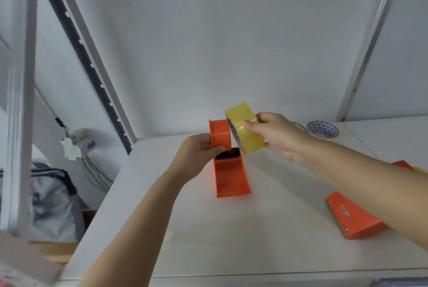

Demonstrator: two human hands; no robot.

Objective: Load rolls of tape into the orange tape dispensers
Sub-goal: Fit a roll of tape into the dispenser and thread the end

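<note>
My left hand (198, 152) grips the orange hub (220, 134) of an orange tape dispenser, holding it above the white table (266, 240). The dispenser's curved orange body (230, 178) hangs down toward the table, with a black part just under the hub. My right hand (275, 132) holds a yellowish roll of tape (246, 128) right beside the hub, the roll's open side facing it. Roll and hub look touching or nearly so. A second orange dispenser (354, 219) lies on the table at the right, partly under my right forearm.
A blue patterned bowl (322, 128) sits at the back right by the wall. An orange and yellow object (407, 166) peeks out behind my right forearm. A metal rack post (18, 124) and loose wiring (78, 143) are at the left, past the table's edge.
</note>
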